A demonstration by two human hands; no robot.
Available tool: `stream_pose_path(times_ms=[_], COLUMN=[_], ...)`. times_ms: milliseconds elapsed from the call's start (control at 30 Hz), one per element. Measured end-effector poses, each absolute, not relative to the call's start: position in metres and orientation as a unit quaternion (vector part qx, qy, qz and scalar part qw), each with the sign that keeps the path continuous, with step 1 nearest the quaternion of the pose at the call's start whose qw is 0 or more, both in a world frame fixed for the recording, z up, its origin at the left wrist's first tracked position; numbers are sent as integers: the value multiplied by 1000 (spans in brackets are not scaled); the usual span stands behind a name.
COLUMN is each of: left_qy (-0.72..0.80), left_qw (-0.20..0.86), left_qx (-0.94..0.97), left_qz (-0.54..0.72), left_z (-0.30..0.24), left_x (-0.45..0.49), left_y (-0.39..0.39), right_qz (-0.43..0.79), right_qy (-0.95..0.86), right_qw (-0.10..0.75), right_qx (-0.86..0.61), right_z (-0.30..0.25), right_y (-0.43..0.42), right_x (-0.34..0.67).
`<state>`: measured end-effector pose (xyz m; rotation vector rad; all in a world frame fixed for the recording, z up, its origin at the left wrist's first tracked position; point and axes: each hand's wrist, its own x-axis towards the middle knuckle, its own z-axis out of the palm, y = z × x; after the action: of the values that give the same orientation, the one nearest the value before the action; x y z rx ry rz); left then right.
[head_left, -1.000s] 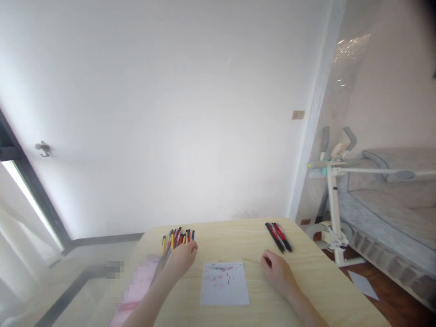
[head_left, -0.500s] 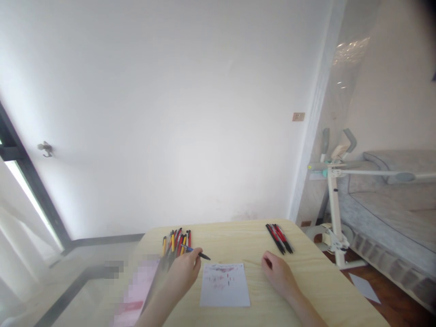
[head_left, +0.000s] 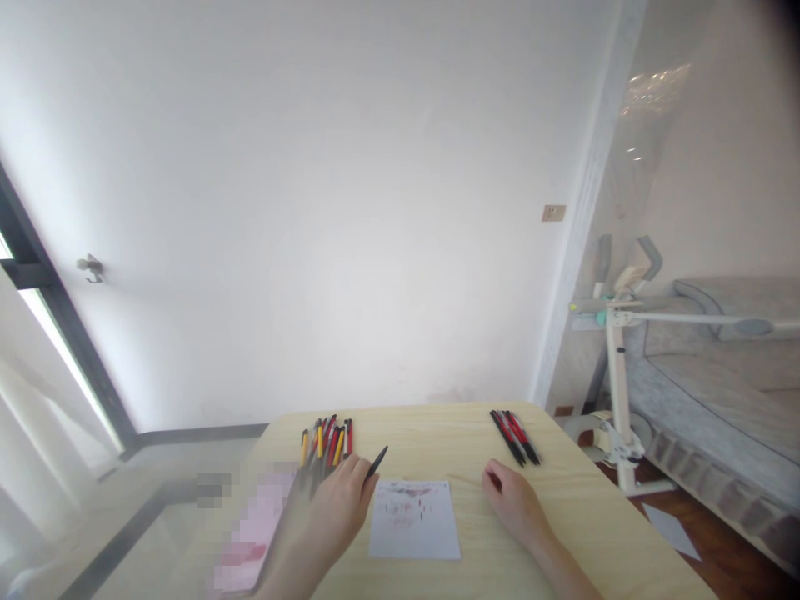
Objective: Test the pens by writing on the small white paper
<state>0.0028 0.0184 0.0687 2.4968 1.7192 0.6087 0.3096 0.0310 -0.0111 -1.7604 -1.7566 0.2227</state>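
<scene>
A pen [head_left: 376, 462] is gripped in my left hand [head_left: 342, 500], its dark end pointing up and to the right; the rest of it is hidden by the fingers. Just right of that hand lies a white sheet of paper [head_left: 416, 537] covered with small red and dark marks near its top. Beyond my left hand is a loose pile of pens [head_left: 328, 440] in red, yellow and black, partly covered by the hand. My right hand [head_left: 509, 493] rests on the table to the right of the paper, its fingers curled in a loose fist with nothing visible inside.
Several black and red pens [head_left: 516, 437] lie side by side at the far right of the wooden table [head_left: 425, 442]. A pink, partly pixelated flat item [head_left: 253, 533] is at the left edge. An exercise bike [head_left: 618, 375] and a grey sofa [head_left: 712, 375] stand to the right.
The pen in my left hand has turned: its dark end pointed down to the right before and points up to the right now. My right hand stays in place.
</scene>
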Motion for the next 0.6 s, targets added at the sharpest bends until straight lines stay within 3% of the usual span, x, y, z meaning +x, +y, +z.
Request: stream_pose_path(times_ms=[367, 600], left_qy=[546, 511], left_qw=[106, 63], left_qx=[794, 802], left_qz=[245, 303], left_z=[41, 4], left_x=[9, 13], left_y=[-7, -16], right_qz=[72, 62], right_qy=[-670, -672], right_qw=[316, 321], right_qx=[-668, -665], right_z=[-13, -14], right_y=[32, 32], right_x=[310, 308])
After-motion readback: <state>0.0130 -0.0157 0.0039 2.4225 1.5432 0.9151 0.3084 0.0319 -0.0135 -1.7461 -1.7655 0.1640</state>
